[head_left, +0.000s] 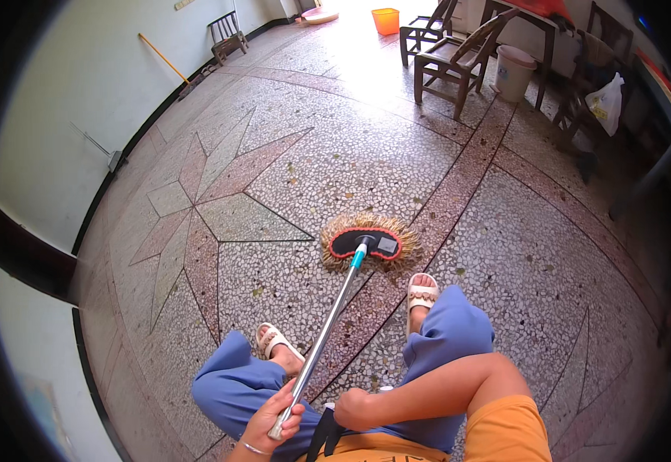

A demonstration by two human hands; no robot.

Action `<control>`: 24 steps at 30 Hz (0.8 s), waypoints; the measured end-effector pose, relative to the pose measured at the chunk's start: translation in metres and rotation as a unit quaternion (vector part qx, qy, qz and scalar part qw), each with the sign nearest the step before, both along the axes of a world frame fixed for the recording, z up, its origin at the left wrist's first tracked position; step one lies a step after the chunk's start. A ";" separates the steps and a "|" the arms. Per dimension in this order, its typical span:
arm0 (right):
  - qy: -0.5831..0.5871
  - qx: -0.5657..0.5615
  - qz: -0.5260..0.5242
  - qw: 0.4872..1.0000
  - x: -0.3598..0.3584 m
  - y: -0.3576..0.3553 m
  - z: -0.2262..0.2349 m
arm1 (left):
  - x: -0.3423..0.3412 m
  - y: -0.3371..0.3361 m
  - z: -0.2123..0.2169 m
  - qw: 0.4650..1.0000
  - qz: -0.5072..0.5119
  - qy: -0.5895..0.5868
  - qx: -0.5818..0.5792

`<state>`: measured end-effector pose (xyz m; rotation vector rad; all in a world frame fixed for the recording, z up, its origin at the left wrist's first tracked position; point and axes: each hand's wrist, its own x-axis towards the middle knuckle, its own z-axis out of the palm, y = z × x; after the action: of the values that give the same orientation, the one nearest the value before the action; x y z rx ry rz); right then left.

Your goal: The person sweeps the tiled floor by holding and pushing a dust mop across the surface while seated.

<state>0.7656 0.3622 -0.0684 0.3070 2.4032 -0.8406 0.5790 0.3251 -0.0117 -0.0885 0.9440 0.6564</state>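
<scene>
My left hand is wrapped round the near end of a mop's silver metal pole. The pole runs away from me to a teal joint and the mop head, which has shaggy tan strands and a black, red-edged backing. The strands lie on the speckled stone floor just beyond my feet. My right hand is closed in a fist at my waist, off the pole, beside a black strap. What it holds, if anything, is hidden. Small white bits show next to it.
Wooden chairs and a pale bucket stand at the far right; a white plastic bag hangs near them. An orange bin is at the back. Along the left wall are a small chair, a broom and a dustpan.
</scene>
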 end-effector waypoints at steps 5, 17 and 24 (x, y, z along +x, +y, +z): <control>0.125 0.056 0.025 0.990 0.008 -0.019 -0.013 | 0.006 0.036 0.018 0.998 0.033 -0.041 -0.015; 0.041 0.021 -0.049 0.998 0.001 0.014 0.003 | 0.160 0.309 -0.082 0.988 -0.015 0.036 0.148; -0.018 0.056 -0.112 0.992 -0.005 0.035 -0.010 | 0.145 0.320 -0.107 0.993 0.013 -0.042 0.113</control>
<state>0.7609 0.3976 -0.0785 0.6415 2.4165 -0.7899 0.7244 0.6450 -0.1184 0.0714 0.7848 0.7743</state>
